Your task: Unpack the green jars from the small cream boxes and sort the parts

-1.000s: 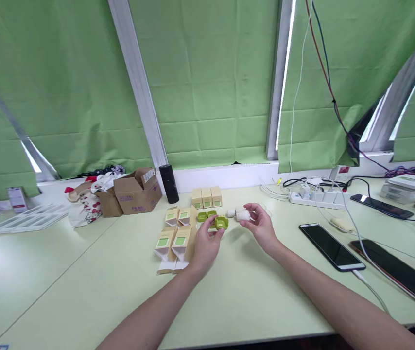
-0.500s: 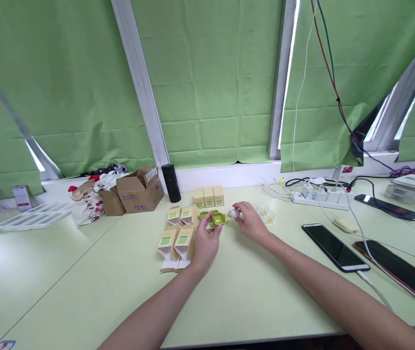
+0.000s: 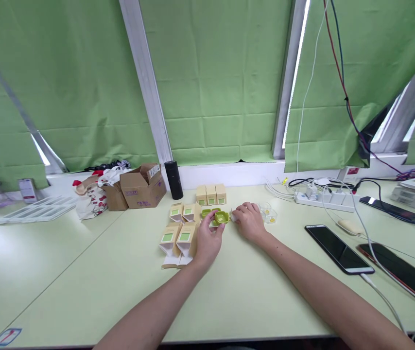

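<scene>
My left hand (image 3: 208,241) is closed on a small green hinged case (image 3: 222,217), its fingers and thumb at the edge, the lid folded back and the hollow facing up. To the right of it, my right hand (image 3: 250,222) has its fingers curled together on a small white object (image 3: 233,216), mostly covered by the fingers. Just beyond that hand stands a clear plastic holder (image 3: 271,215) with rounded cups and bits of yellow inside. Several tan boxes with green labels (image 3: 185,236) stand with their flaps open, left of my left hand.
Three more tan boxes (image 3: 211,195) stand at the back. A black cylinder (image 3: 173,180) and a cardboard carton (image 3: 143,186) are on the left. To the right lie a charging phone (image 3: 338,249), a power strip (image 3: 324,199) and loose cables.
My right hand has lowered to the table, and its fingers now cover more of the white object. My left hand keeps the green case. The whole view has shifted slightly.
</scene>
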The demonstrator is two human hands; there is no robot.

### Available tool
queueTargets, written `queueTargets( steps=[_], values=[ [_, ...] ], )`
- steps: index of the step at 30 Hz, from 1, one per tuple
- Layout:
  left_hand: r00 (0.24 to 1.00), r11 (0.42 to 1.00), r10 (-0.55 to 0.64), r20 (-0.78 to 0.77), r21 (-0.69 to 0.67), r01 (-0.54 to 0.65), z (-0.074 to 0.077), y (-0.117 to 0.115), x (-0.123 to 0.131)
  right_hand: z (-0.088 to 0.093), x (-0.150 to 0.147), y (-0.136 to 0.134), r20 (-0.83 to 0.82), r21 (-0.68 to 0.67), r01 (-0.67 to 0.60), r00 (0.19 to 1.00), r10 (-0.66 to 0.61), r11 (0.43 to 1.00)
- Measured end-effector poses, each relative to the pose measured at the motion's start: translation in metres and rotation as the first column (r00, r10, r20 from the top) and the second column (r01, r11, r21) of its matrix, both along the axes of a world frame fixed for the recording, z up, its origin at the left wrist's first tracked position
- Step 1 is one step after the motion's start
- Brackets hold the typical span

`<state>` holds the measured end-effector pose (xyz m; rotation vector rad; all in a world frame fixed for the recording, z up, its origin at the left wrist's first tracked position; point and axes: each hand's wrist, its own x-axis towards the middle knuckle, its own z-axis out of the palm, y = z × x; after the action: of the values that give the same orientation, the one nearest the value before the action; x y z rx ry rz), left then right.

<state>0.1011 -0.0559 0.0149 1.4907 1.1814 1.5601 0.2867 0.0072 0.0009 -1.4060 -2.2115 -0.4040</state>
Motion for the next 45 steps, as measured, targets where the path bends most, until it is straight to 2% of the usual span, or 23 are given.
queueTargets(
  steps=[10,24,29,34,37,41,45],
  values=[
    [1.000,1.000,-0.009,-0.009,0.002,0.009,-0.003,0.002,0.000,-0.004,0.002,0.003,-0.079,0.003,0.047,0.996,-0.047,0.999],
    [0.999,0.999,-0.031,0.016,-0.009,0.031,-0.003,0.002,0.001,-0.007,0.006,0.002,-0.107,0.018,0.010,0.994,-0.008,1.000],
    [1.000,1.000,-0.023,0.005,-0.005,0.023,-0.003,0.002,0.000,0.002,0.009,-0.001,-0.200,0.036,-0.014,0.980,0.021,0.999],
    [0.999,0.998,-0.053,0.012,0.027,0.053,0.000,-0.001,0.001,0.023,0.008,-0.016,-0.436,0.074,-0.029,0.898,0.059,0.997],
    [0.997,0.996,-0.077,0.016,0.056,0.076,0.003,-0.004,0.003,0.028,0.001,-0.033,-0.536,0.063,-0.141,0.830,0.153,0.988],
    [0.993,0.990,-0.114,0.007,0.085,0.113,0.006,-0.010,0.006,0.020,-0.009,-0.053,-0.592,0.079,-0.344,0.739,0.321,0.936],
    [0.992,0.987,-0.123,-0.035,0.100,0.126,0.009,-0.015,0.008,0.005,-0.015,-0.060,-0.650,0.120,-0.411,0.656,0.384,0.904]
  ],
)
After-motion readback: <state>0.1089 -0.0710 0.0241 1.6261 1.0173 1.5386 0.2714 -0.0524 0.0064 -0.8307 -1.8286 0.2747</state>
